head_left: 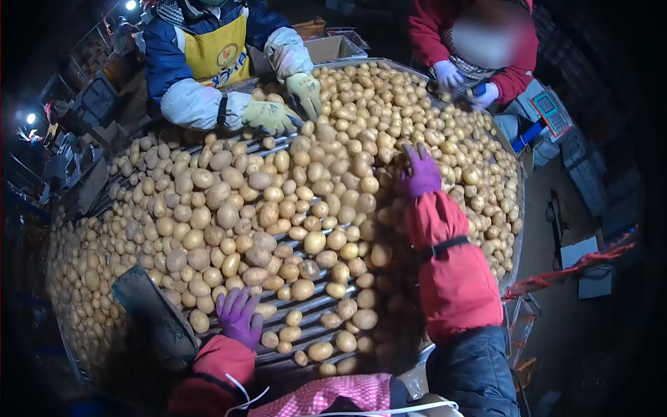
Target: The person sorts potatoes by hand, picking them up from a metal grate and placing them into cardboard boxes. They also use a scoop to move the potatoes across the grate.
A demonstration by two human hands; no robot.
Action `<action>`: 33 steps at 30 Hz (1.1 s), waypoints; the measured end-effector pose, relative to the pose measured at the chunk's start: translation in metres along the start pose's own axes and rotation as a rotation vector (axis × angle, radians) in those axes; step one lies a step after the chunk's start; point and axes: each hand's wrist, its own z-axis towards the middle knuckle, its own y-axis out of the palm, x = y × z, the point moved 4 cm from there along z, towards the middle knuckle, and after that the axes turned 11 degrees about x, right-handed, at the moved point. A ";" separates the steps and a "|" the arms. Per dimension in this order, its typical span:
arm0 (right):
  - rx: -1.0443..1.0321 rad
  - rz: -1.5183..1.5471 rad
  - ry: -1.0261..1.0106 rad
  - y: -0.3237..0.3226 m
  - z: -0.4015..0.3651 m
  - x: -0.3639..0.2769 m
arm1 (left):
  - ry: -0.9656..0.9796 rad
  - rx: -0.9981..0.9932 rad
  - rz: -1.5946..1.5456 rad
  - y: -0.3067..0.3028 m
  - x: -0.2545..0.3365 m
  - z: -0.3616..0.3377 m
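Potatoes (315, 242) of several sizes cover a large sorting table with metal bars (278, 360) showing between them near me. My left hand (240, 316), in a purple glove, is at the near edge of the pile. Its fingers are apart and touch or lie just beside potatoes, with none visibly gripped. Farther out to the right, my right hand (422, 172) reaches over the heap in a matching glove. Those fingers are stretched out and spread against potatoes; what lies under the palm is hidden.
A dark board (154, 313) stands left of my left hand. Across the table, a person in a yellow apron (221, 52) has gloved hands on potatoes. Another person in red sleeves (514, 76) works at far right, near a scale display (549, 113). A cardboard box (333, 48) stands behind.
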 end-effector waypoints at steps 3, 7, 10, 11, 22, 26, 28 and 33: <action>-0.384 -0.245 -0.049 0.066 0.016 0.018 | 0.009 0.009 0.016 0.000 -0.002 -0.001; -0.355 0.132 0.152 0.068 -0.002 0.019 | -0.030 -0.018 -0.005 0.001 0.000 -0.003; -0.435 0.768 0.525 0.034 -0.026 0.026 | -0.002 0.013 0.005 0.003 0.000 -0.004; -0.386 0.836 0.562 0.018 -0.041 0.031 | -0.004 -0.008 0.020 0.003 -0.002 -0.006; -0.483 1.012 0.780 -0.040 -0.086 0.051 | 0.008 0.002 0.046 0.005 0.002 -0.005; -0.377 0.655 0.531 0.000 -0.012 0.005 | 0.008 0.013 0.051 0.006 0.003 -0.004; -0.247 0.357 0.196 0.049 0.020 -0.003 | 0.004 -0.001 0.053 0.004 0.000 -0.003; -0.551 -0.078 0.026 0.135 0.058 -0.028 | 0.022 0.015 0.022 0.005 -0.004 -0.001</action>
